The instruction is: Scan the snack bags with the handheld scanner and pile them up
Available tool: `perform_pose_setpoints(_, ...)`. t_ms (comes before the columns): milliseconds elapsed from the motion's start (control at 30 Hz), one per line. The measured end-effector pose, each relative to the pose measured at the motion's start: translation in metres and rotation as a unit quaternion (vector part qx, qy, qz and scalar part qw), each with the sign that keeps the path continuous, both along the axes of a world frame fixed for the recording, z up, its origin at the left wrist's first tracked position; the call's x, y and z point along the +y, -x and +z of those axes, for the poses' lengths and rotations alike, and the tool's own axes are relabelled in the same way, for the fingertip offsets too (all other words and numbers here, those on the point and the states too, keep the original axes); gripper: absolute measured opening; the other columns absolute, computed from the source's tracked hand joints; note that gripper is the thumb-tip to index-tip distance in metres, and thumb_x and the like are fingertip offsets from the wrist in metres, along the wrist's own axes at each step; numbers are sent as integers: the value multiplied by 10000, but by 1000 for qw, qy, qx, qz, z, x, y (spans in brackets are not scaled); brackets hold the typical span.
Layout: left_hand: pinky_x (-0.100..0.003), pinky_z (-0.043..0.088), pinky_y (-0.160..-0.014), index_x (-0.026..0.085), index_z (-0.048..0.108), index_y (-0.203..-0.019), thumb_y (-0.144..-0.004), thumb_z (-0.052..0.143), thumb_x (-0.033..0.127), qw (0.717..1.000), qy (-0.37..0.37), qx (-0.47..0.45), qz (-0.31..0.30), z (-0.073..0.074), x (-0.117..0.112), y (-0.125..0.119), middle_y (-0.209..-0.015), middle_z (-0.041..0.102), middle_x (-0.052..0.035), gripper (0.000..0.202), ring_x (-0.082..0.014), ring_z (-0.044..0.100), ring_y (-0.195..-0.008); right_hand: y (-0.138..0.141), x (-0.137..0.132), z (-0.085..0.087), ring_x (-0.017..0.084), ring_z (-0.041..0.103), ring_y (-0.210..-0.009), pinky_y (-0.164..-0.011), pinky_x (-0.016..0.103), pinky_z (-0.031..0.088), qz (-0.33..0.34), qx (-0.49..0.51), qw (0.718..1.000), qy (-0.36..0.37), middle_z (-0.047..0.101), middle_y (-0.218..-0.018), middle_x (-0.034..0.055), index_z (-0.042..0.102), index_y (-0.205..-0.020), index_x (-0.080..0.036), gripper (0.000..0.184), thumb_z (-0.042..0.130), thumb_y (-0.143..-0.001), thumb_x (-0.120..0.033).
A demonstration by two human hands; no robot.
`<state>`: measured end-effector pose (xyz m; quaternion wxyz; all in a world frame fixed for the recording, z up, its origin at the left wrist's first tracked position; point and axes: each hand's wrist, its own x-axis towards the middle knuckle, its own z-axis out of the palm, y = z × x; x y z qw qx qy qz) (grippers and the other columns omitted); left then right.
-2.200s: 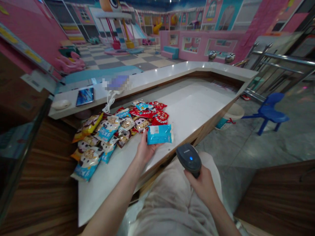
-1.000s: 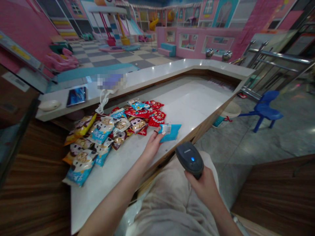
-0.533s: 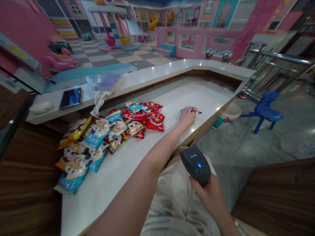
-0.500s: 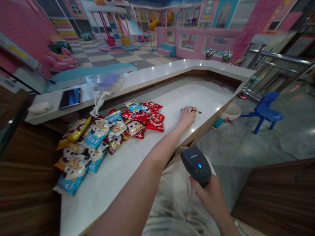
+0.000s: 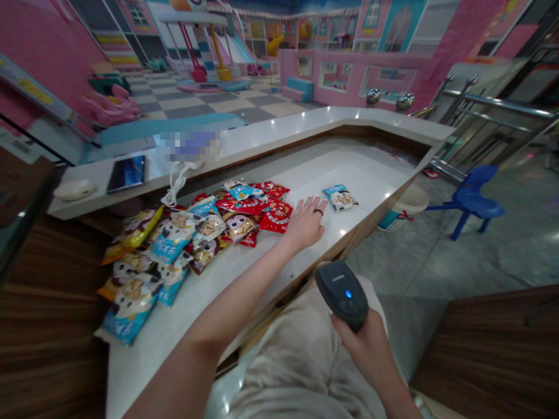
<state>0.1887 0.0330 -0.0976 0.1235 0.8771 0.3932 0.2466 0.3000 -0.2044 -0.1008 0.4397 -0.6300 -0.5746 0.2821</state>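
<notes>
My left hand [image 5: 307,222] is open over the white counter [image 5: 262,273], fingers stretched out, with a dark ring on one finger. Just left of its fingertips lies a red snack bag [image 5: 276,215], at the edge of a heap of blue, red, yellow and brown snack bags. To the right of the hand, apart from it, a single blue-and-white snack bag [image 5: 340,198] lies flat. Wrapped round the handle of a dark barcode scanner [image 5: 343,294] is my right hand [image 5: 369,343], held above my lap. A blue light glows on the scanner's top.
A raised ledge [image 5: 262,137] runs behind the counter, carrying a phone [image 5: 126,173], a white rounded object [image 5: 74,190] and a white cable [image 5: 175,185]. Right of the counter stand a bucket [image 5: 404,206], a blue chair [image 5: 474,195] and metal railings [image 5: 506,105].
My left hand has let go of the blue-and-white snack bag and moved left toward the heap. The scanner in my right hand has shifted slightly left.
</notes>
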Motion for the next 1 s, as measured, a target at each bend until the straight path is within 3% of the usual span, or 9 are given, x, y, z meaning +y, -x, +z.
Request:
perform_pose_setpoints(67,-523,34,-1235,101,453,-1467,-722,562,98,1000,4,-26,11,-2,-14,33,-1602,318,-189,753,-350,196,-1518,3,1,2,206,666,-603,-567,252,527,0,4,1000,-2,725,-661,30,696,-767,-172,157,611,-814,-294)
perform_pose_setpoints(200,-513,43,-1240,192,581,-1374,-797,490,87,995,9,-93,42,-16,-18,75,-1576,399,-115,594,-294,186,-1531,8,2,7,200,661,-594,-562,247,514,2,9,1000,-9,720,-653,22,691,-735,-175,145,622,-800,-284)
perform_pose_setpoints(400,-528,95,-1234,225,646,-1297,-837,455,86,988,39,-133,64,-29,-5,88,-1524,478,-104,517,-290,269,-1505,13,3,10,189,631,-562,-527,239,478,0,12,1000,-14,685,-598,1,666,-686,-186,131,614,-776,-265)
perform_pose_setpoints(567,-454,91,-1253,258,702,-1182,-800,550,76,964,95,-241,67,-17,-15,88,-1454,560,-64,449,-261,324,-1481,11,1,9,194,637,-569,-539,249,491,-1,8,1000,-17,694,-626,14,675,-708,-182,124,618,-780,-265)
perform_pose_setpoints(733,-397,207,-1233,255,724,-1083,-792,669,122,897,167,-399,89,7,-49,90,-1279,679,-50,325,-261,479,-1369,11,1,10,202,651,-582,-544,251,497,0,9,1000,-21,700,-637,23,674,-709,-183,122,623,-782,-266)
perform_pose_setpoints(833,-390,311,-1185,215,725,-1011,-809,715,211,858,211,-454,113,3,-65,93,-1167,719,-55,202,-259,555,-1280,11,2,10,204,650,-591,-549,252,494,-5,10,1000,-20,700,-641,23,675,-718,-177,122,626,-777,-272)
perform_pose_setpoints(900,-389,400,-1126,190,715,-977,-817,728,281,805,276,-511,118,-8,-70,93,-1078,740,-57,185,-249,611,-1198,12,3,9,202,639,-588,-545,251,486,-6,12,1000,-16,691,-632,20,671,-714,-174,128,621,-778,-274)
perform_pose_setpoints(1000,-384,508,-1014,165,690,-936,-813,740,292,678,382,-614,127,-26,-73,92,-962,756,-62,184,-224,687,-1047,15,5,7,192,623,-582,-542,244,473,5,17,1000,-6,668,-604,7,652,-692,-176,126,617,-779,-261)
